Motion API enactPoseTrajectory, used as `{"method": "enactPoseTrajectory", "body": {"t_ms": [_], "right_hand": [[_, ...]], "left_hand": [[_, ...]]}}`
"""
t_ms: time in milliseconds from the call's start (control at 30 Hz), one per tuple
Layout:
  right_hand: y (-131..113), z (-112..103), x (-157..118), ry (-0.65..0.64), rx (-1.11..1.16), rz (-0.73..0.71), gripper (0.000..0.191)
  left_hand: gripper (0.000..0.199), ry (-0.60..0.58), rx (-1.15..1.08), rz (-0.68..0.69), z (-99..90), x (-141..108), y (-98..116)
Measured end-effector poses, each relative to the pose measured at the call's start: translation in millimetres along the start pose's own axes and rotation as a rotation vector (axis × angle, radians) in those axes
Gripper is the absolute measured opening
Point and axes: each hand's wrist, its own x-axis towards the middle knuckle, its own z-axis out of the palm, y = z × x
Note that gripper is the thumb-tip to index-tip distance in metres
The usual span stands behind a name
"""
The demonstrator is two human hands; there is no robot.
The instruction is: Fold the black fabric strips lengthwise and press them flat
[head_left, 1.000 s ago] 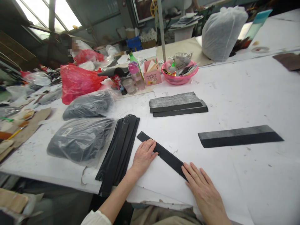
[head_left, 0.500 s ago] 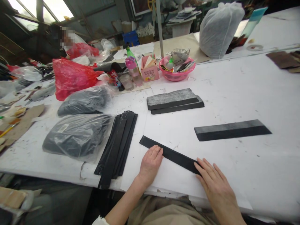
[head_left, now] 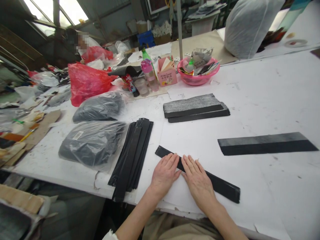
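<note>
- We find the long black fabric-like strip (head_left: 225,188) diagonal on the white worktop (head_left: 272,190), apparently folded lengthwise.
- Left hand (head_left: 165,170) and right hand (head_left: 198,181) press it flat, gripping nothing.
- Rightward, a grey-and-black flat strip (head_left: 265,143) appears unfolded.
- Leftward: heaped narrow black strips (head_left: 133,153); we note no obstruction.

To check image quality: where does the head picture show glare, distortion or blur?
Head view: window washed out and leaning, upper left; glossy highlights on the near plastic bag; far-left clutter soft; left hand, right hand and black strip under them fairly clear.
</note>
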Motion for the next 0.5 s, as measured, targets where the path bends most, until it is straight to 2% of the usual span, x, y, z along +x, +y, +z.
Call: {"method": "enactPoseTrajectory", "body": {"t_ms": [200,333,500], "right_hand": [[0.4,-4.6,-5.7,-0.045,-0.021,0.025,0.054],[1.4,-5.2,-9.1,-0.023,-0.001,0.04,0.053],[-4.3,-15.4,5.6,0.052,0.102,0.146,0.036]], "left_hand": [[0.049,-0.007,0.012,-0.033,-3.0,-3.7,-20.5],[0.048,0.041,-0.01,-0.079,2.0,-6.4,-29.2],[0.042,0.087,-0.071,-0.097,8.3,-8.3,-31.9]]}}
